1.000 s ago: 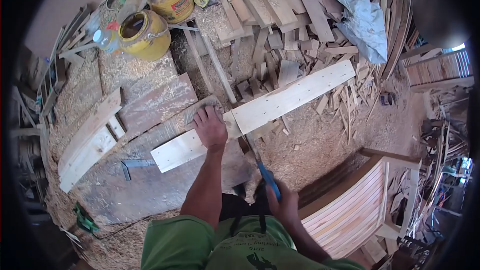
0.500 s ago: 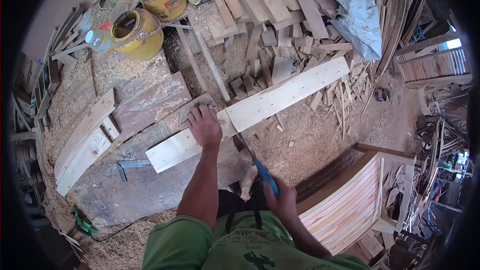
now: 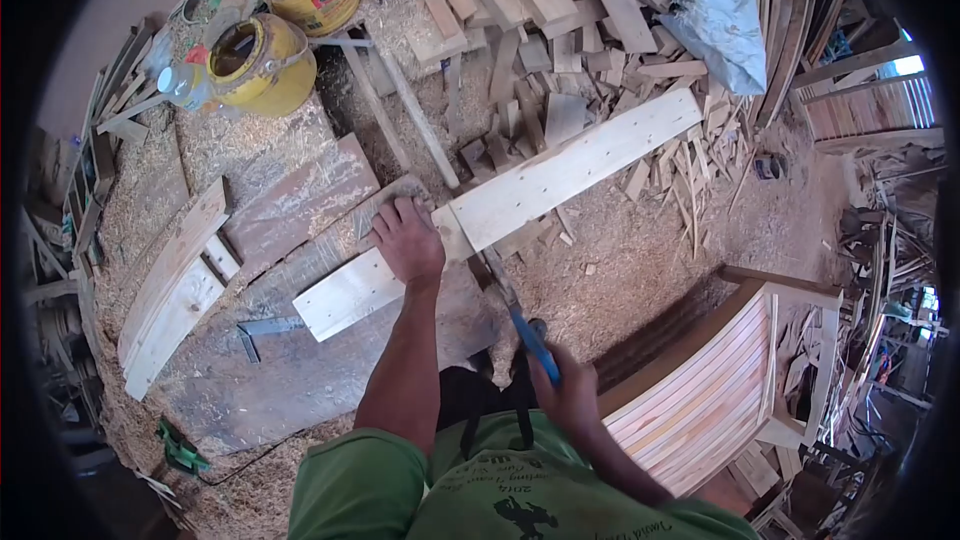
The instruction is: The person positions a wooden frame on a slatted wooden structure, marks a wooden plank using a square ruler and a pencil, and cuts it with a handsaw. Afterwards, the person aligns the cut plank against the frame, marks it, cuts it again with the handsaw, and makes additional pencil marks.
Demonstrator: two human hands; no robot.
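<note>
A long pale wooden board (image 3: 575, 172) lies slantwise across the worktable (image 3: 300, 390), its right part reaching out beyond the table. My left hand (image 3: 410, 243) bears down on it, fingers bent over its far edge beside a small wooden block. My right hand (image 3: 570, 395) is closed round the blue handle of a handsaw (image 3: 534, 342). The saw's blade meets the board's near edge just right of my left hand, and a thin dark line crosses the board there. A metal try square (image 3: 262, 330) rests on the table near the board's left end.
Curved wooden pieces (image 3: 180, 300) lie at the left. Yellow buckets (image 3: 268, 70) and a plastic bottle (image 3: 182, 85) stand at the back left. Offcuts (image 3: 565, 118) are heaped beyond the board. A slatted wooden frame (image 3: 690, 370) stands at the right, near my right arm.
My right hand and the saw have shifted slightly down and toward me along the cut line. My left hand keeps its place on the board. The whole view has shifted slightly.
</note>
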